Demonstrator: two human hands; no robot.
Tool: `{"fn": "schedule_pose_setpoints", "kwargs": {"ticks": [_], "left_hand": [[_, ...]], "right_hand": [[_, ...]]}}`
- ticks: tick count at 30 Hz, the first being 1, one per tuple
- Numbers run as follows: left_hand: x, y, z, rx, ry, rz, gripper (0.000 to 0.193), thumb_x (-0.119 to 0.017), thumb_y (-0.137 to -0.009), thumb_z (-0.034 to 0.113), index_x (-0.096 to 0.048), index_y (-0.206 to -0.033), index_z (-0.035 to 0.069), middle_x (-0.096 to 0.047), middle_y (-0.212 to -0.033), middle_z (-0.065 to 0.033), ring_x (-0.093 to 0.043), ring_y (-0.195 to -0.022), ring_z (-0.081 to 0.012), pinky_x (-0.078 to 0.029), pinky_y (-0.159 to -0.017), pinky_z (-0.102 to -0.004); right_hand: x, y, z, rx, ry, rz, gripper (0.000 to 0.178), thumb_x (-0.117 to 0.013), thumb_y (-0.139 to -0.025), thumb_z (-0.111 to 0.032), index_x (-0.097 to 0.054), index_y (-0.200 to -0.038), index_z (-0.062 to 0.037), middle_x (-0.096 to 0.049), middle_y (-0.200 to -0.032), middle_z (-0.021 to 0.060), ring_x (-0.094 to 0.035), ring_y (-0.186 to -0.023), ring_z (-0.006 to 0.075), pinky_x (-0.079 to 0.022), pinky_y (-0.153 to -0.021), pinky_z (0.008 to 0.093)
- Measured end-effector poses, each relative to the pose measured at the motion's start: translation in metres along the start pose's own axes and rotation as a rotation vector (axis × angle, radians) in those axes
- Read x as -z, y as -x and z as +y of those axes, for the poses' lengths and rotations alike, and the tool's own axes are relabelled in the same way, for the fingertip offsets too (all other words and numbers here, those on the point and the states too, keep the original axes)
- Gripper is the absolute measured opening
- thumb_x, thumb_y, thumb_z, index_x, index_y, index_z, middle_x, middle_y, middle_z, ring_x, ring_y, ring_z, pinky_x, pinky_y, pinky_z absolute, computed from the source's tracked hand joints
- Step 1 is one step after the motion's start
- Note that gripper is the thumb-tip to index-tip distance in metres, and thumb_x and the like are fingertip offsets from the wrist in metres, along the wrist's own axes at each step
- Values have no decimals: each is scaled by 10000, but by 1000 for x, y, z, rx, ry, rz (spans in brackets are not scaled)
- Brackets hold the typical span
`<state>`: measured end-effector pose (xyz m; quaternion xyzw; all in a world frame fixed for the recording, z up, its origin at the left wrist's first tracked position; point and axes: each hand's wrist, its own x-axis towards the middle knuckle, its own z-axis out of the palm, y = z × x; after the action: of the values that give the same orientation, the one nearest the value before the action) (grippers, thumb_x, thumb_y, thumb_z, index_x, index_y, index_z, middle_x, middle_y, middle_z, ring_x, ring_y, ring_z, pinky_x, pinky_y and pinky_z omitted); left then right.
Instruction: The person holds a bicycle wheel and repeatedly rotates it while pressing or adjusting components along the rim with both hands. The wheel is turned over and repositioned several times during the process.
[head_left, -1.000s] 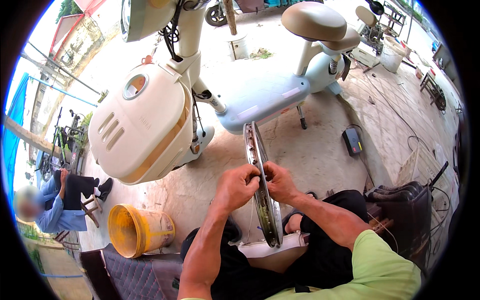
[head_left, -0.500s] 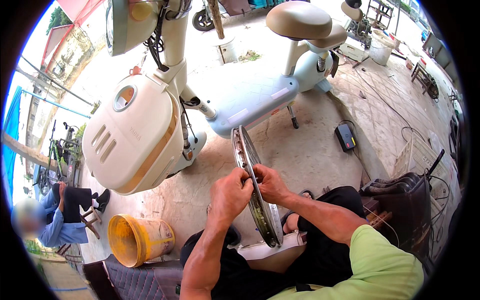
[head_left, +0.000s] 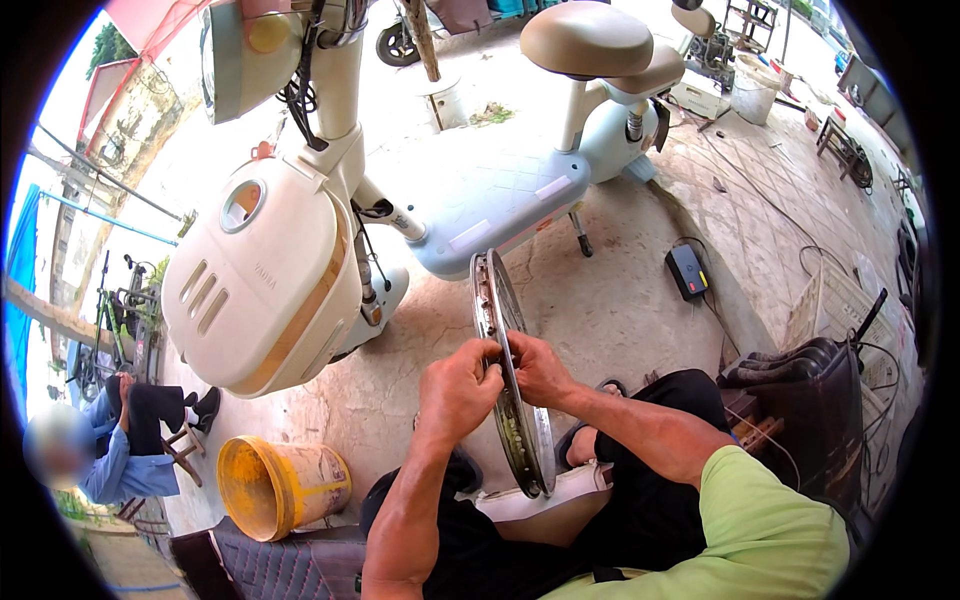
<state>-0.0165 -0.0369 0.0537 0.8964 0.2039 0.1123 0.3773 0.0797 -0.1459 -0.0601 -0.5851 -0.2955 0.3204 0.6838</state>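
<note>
A bare metal wheel rim (head_left: 520, 445) stands on edge between my knees, its channel spotted with dirt or rust. My left hand (head_left: 456, 388) is closed at the rim's left side, thumb and fingers pinched against the channel. From the other side, my right hand (head_left: 540, 372) grips the rim at about the same height, fingers curled around its edge. Whether a small part sits between the fingertips is hidden.
A pale scooter (head_left: 500, 215) with a cream front basket (head_left: 255, 275) stands ahead. A yellow bucket (head_left: 330, 475) is at left, near a seated person (head_left: 130, 440). On the right lie a black charger (head_left: 686, 272) and a dark bag-like container (head_left: 800, 420).
The view has shifted slightly. Both hands keep their hold at the same part of the rim, which leans a touch differently.
</note>
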Motion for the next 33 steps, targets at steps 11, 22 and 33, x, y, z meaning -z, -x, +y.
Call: {"fn": "schedule_pose_setpoints", "kwargs": {"ticks": [11,22,33], "left_hand": [[1,1,-3,-16,31,-33,134,-697,-810,120,-702,-925,51,-586,-582,-78,-569,-508,-175,-462,-543,-339],[2,2,-5,-36,26,-49,132,-696,-810,122,-693,-920,49,-587,-583,-76,-570,-505,-193,-466,-548,-346],[8,2,-3,27,-8,-142,136,-696,-821,157,-690,-937,87,-692,-740,-118,-690,-692,-303,-533,-647,-398]], "right_hand": [[0,3,-11,10,10,-75,264,-727,-873,-108,-643,-1104,-13,-703,-964,59,-629,-874,107,-525,-786,303],[3,2,-13,77,140,-121,247,-714,-869,-121,-648,-1080,-9,-707,-951,93,-648,-872,138,-530,-785,323],[2,1,-6,113,134,-167,249,-703,-862,-114,-640,-1079,-9,-717,-940,133,-675,-855,184,-533,-781,339]]}}
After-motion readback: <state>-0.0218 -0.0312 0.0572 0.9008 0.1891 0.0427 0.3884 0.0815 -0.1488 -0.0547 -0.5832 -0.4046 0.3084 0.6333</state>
